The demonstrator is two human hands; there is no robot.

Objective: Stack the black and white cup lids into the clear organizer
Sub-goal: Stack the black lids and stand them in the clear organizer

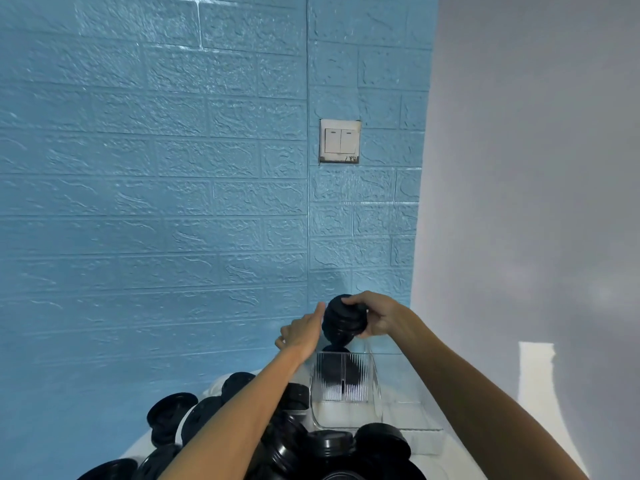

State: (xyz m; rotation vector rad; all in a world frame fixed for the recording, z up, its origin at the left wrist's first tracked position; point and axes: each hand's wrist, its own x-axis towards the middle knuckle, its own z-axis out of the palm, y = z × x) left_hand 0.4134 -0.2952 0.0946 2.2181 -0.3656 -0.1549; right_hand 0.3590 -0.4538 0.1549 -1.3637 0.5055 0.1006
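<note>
Writing or brand marks cannot be read anywhere: the black lids and the clear organizer (346, 389) show no legible label, and the wall switch (340, 141) has only small marks too fine to make out.

Both hands are raised above the far end of the organizer, close to the blue brick-pattern wall (156, 168). The right hand (375, 315) grips a short stack of black lids (343, 320), its fingers curled over the top and its thumb side wrapped round the right edge; the stack is tilted and held in the air just over the organizer's far end. The left hand (301, 329) is at the stack's left side with fingers fairly straight, its fingertips (320, 308) at the stack's edge; whether they actually press the lids cannot be told.

The organizer stands on the white desk (460, 459), a ribbed transparent trough with dark lids already showing through its wall (341, 374) on the near side, and one dark rim (335, 348) visible at its top beneath the held stack. A loose heap of black lids (311, 448) lies on the desk nearer the camera, left of and in front of the organizer, partly under the left forearm. Pale rims among the heap (181, 426) may be white lids, but this is unclear. A grey wall (536, 168) lies to the right.
</note>
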